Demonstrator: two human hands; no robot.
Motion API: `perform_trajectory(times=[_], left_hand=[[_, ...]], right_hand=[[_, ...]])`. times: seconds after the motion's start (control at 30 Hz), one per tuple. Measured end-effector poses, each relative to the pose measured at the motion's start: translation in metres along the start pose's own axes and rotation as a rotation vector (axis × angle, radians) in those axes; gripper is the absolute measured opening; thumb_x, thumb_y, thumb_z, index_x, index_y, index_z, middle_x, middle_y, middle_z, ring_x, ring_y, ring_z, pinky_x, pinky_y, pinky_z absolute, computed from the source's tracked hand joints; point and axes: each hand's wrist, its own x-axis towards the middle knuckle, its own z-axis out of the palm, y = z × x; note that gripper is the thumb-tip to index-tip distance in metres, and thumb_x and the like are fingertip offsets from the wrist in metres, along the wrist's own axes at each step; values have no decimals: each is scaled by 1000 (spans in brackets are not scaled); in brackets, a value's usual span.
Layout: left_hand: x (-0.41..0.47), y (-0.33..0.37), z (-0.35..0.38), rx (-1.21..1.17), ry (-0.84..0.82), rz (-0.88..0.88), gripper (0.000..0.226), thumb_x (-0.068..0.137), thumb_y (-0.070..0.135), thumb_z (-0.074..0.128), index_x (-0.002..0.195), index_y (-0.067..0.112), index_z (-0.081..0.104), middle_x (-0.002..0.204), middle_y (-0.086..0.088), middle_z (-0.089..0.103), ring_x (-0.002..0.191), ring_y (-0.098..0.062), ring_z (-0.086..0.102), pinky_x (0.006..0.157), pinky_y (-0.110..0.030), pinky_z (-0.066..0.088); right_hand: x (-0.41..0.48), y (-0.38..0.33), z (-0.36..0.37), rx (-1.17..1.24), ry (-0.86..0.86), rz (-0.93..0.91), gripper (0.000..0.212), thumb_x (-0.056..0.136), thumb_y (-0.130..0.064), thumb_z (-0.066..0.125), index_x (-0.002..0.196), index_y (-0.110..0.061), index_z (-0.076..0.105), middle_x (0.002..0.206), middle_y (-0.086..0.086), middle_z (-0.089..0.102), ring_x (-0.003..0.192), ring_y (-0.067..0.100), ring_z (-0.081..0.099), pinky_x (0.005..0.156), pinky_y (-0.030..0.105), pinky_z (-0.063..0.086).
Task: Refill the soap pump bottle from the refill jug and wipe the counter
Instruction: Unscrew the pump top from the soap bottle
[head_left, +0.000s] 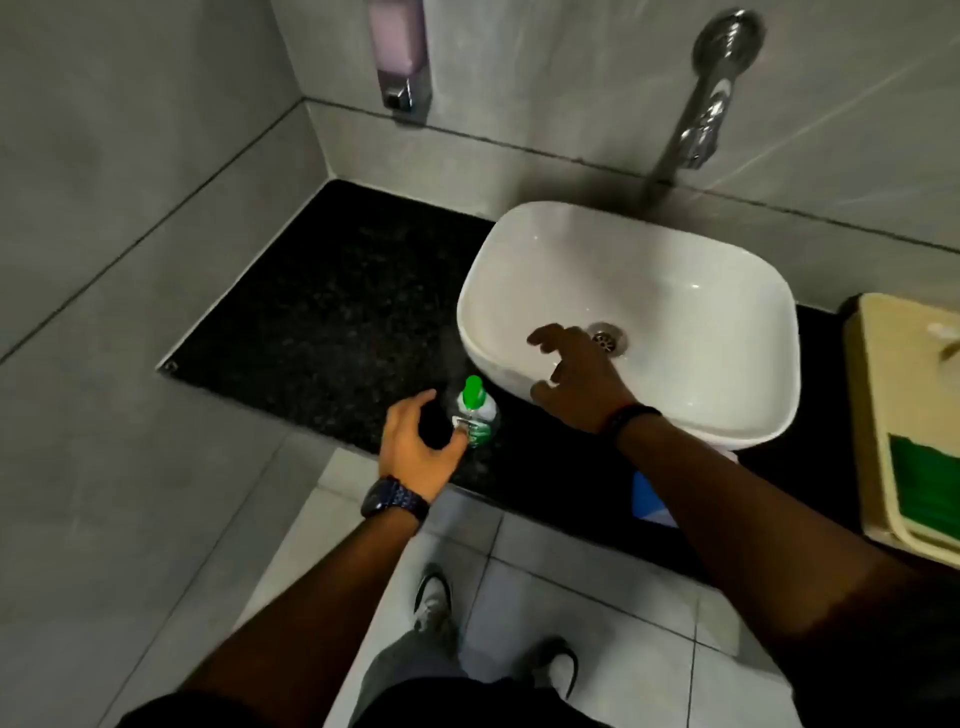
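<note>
While hands (423, 447) flank bottle (475, 415) | counter (322, 322) edge | leftward open

One bottle (474, 415), one basin (628, 291), two hands, one wall dispenser (399, 52)

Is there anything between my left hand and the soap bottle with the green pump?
Nothing visible. The left hand is open right beside the soap bottle on the black counter, thumb at its label. The right hand hovers apart over the sink.
</note>
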Motion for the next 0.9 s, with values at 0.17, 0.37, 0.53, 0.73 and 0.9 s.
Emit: perform_trajectory(times=[0.17, 0.37, 0.53, 0.73, 0.9], left_hand=[[7, -18, 23, -33, -136, -95, 73, 60, 25, 85, 125, 17, 53, 122, -11, 51, 107, -27, 58, 90, -40, 52], [16, -24, 34, -119, -179, -175, 81, 49, 26, 90, 121, 20, 53, 116, -2, 51, 102, -17, 56, 90, -41, 52], [20, -18, 32, -208, -198, -156, 83, 44, 34, 90, 118, 22, 54, 114, -1, 54, 109, -25, 57, 90, -46, 52], [22, 8, 29, -139, -91, -50, 81, 49, 41, 84, 123, 28, 52, 107, 4, 55, 100, -21, 62, 83, -42, 57], [27, 18, 22, -76, -83, 31, 72, 48, 49, 76, 115, 41, 50, 104, 10, 53, 96, -18, 63, 79, -40, 58]], right_hand=[[12, -1, 51, -11, -178, 41, 52, 64, -34, 78, 111, -25, 56, 103, 4, 58, 90, 18, 55, 80, 29, 42], [27, -6, 75, 31, -124, 26, 15, 67, -30, 73, 77, -22, 64, 79, 2, 65, 77, 20, 60, 67, 30, 46], [33, -11, 67, -41, -67, 39, 28, 69, -41, 71, 66, -16, 59, 67, 1, 58, 66, 21, 53, 61, 31, 40], [38, -25, 48, 18, 8, 17, 31, 74, -43, 71, 66, -18, 55, 65, -5, 50, 63, 13, 46, 56, 22, 31], [33, -33, 33, 34, -32, -68, 23, 79, -30, 68, 86, -8, 68, 80, 10, 60, 74, 21, 55, 70, 33, 44]])
